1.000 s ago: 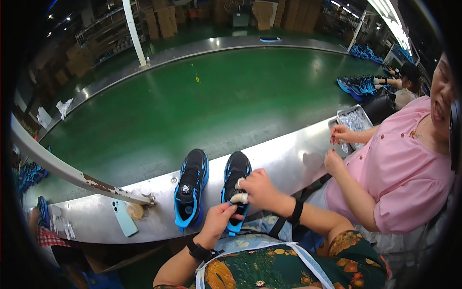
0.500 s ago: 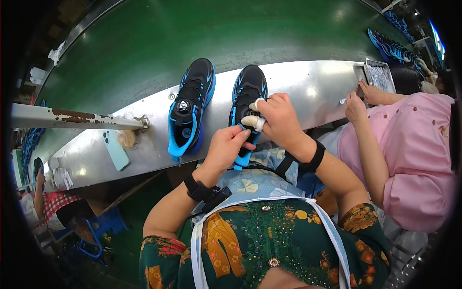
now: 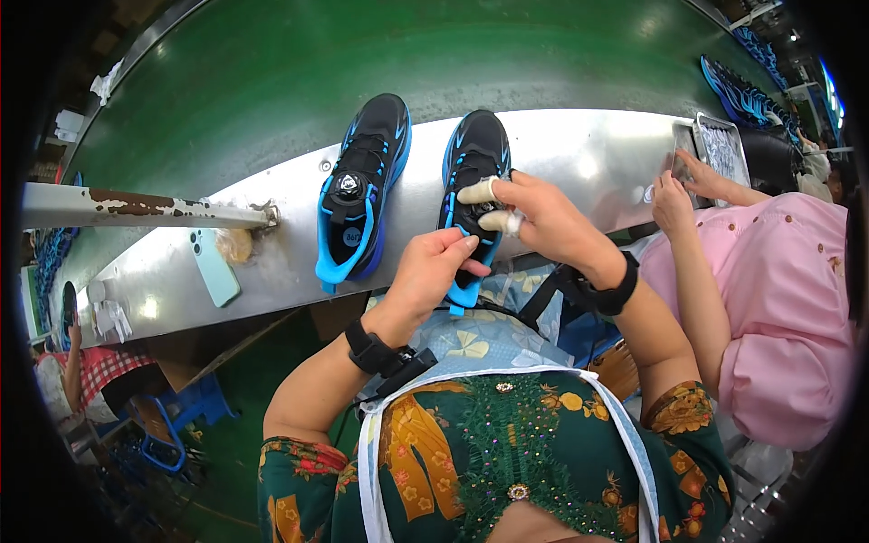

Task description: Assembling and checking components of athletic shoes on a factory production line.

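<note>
Nearest: the person's own torso in a patterned green top and pale apron, both forearms with black wristbands coming up from the lower edge. Left hand (image 3: 433, 267) has its fingers curled, pinching at the heel end of the right-hand shoe (image 3: 472, 195); exact grip is hidden behind the knuckles. Right hand (image 3: 534, 217) rests on the same shoe's lacing area, fingers closed on it, two fingertips (image 3: 477, 192) wrapped in pale tape (what they pinch is too small to make out). That black and blue shoe lies on the metal worktop (image 3: 579, 158), its heel overhanging the near edge, mid part covered by both hands. Just beside it, apart, sits the left-hand shoe (image 3: 362, 195), untouched, round dial on its tongue. Further left a light green phone (image 3: 214, 267) lies flat, near a rusty bar (image 3: 136, 208). At right a neighbour in pink (image 3: 778, 308) has both hands at a tray (image 3: 724, 149), contents blurred. Beyond: green conveyor belt (image 3: 272, 72), cut off by the fisheye rim.
</note>
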Tool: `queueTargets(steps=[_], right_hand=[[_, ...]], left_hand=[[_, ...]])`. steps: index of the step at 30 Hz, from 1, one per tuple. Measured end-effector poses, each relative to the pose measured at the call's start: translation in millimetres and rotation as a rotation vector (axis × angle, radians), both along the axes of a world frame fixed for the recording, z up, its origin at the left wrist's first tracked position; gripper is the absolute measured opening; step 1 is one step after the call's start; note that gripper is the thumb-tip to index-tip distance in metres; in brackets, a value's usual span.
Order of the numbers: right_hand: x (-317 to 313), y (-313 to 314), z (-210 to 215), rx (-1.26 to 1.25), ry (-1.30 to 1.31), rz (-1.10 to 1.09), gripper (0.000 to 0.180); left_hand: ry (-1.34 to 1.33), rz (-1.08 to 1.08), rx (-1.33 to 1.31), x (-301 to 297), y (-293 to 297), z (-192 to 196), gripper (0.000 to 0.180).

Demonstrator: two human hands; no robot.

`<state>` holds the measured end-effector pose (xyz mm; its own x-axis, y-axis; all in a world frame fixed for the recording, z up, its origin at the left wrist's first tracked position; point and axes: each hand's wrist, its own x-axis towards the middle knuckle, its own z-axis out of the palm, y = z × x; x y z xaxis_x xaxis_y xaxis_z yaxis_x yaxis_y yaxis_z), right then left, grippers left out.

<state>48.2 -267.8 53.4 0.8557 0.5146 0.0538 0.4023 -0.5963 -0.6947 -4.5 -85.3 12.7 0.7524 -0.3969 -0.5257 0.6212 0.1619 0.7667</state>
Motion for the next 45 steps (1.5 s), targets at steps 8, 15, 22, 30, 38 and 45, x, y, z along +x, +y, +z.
queueTargets(steps=[8,15,22,30,38,45], right_hand=[[-1,-2,-6,0.040,-0.034,-0.026,0.027],[-10,0,-11,-0.141,-0.335,-0.120,0.021],[-15,2,-14,-0.107,-0.250,-0.150,0.030],[-20,-63,-22,0.094,0.542,-0.251,0.082],[-32,30,-46,0.283,0.501,-0.074,0.087],[-27,-28,-51,-0.009,0.216,-0.254,0.050]], left_hand=[[0.017,-0.022,0.013,3,2,6,0.022],[0.030,0.013,-0.009,0,-4,6,0.022],[0.000,0.062,-0.012,-4,-16,12,0.022],[-0.587,-0.007,0.559,-17,99,45,0.033],[-0.640,-0.361,1.171,27,77,26,0.062],[-0.996,0.083,1.302,159,121,6,0.048]])
